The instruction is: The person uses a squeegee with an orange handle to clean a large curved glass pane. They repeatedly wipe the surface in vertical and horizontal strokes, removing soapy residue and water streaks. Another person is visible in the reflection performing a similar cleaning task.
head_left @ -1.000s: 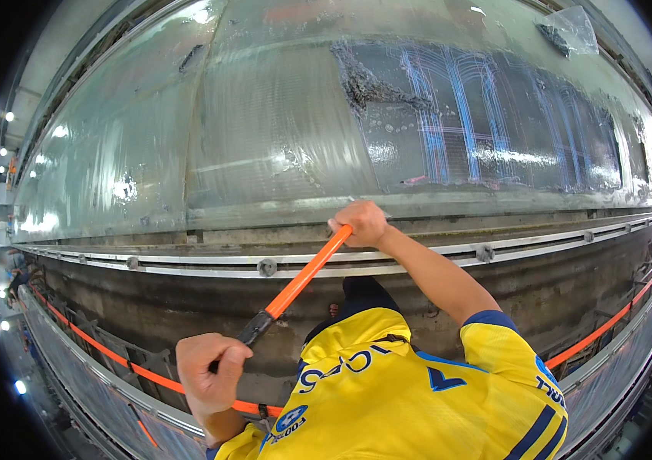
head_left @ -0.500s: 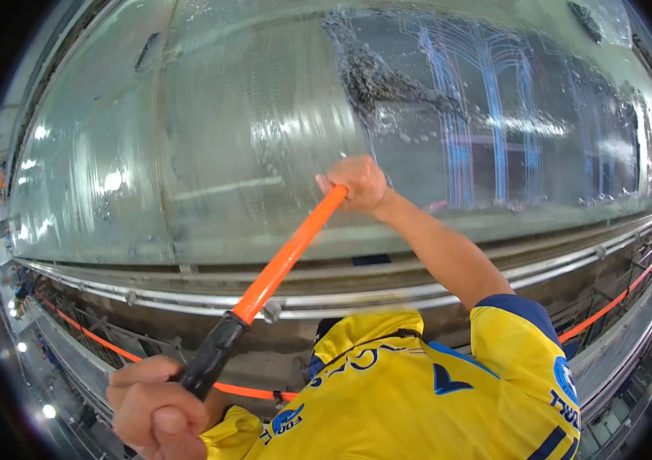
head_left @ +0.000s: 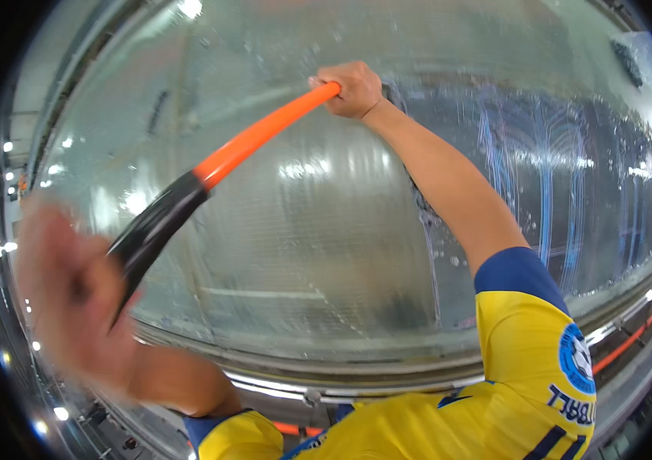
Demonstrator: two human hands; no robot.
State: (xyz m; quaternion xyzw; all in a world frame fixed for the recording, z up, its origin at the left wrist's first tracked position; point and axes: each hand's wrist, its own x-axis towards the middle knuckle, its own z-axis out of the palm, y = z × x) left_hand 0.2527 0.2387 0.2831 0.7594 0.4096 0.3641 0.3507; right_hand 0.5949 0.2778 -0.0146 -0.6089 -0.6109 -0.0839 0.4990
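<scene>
A long pole with an orange shaft and a black grip slants across the view. My right hand is closed round its far orange end, with the arm stretched forward. At the near left, my left hand is blurred by motion, wrapped about the end of the black grip. Beneath the pole spreads a wet, greenish, glassy surface with bright reflections. To the right of my right hand lies a dark panel with bluish streaks. Whatever the pole's far end meets is hidden behind my right hand and forearm.
A metal rail runs along the near edge, in front of my body. Beyond it at the right is an orange bar. A pale block with a dark patch sits at the far right. Lights and metal framing line the left rim.
Both hands and the pole have moved forward, away from my body; my left hand has also risen and shifted left. The view has tilted, and the grey scum by the dark panel is now largely hidden.
</scene>
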